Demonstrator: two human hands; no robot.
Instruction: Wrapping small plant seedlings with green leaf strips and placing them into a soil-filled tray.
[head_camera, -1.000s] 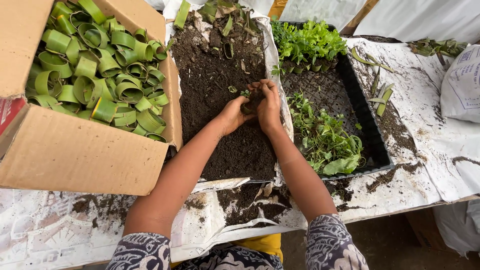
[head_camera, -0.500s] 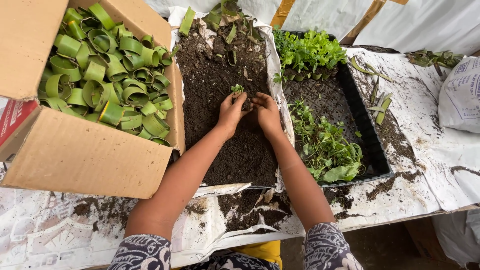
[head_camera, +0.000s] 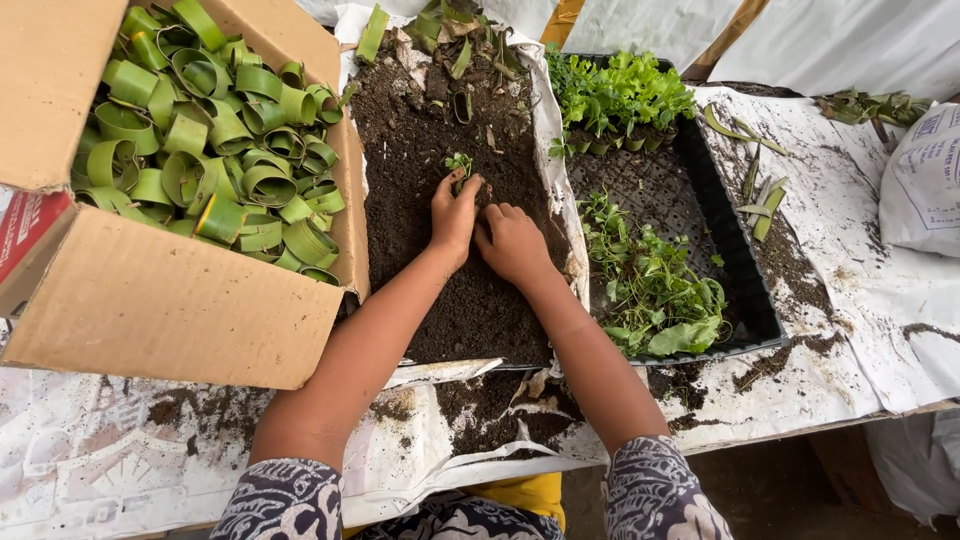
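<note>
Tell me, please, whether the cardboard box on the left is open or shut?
Open: the cardboard box has its flaps folded outward, and the green leaf rings filling it show from above.

We are at a makeshift nursery potting bench: a heap of dark soil (head_camera: 440, 250) at centre, a black seedling tray (head_camera: 745, 270) at three o'clock, and a cardboard box (head_camera: 160, 300) of rolled leaf pots (head_camera: 210, 140) at ten o'clock.

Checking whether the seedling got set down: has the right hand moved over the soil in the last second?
Yes. The right hand has come down toward the person, away from the seedling.
</note>
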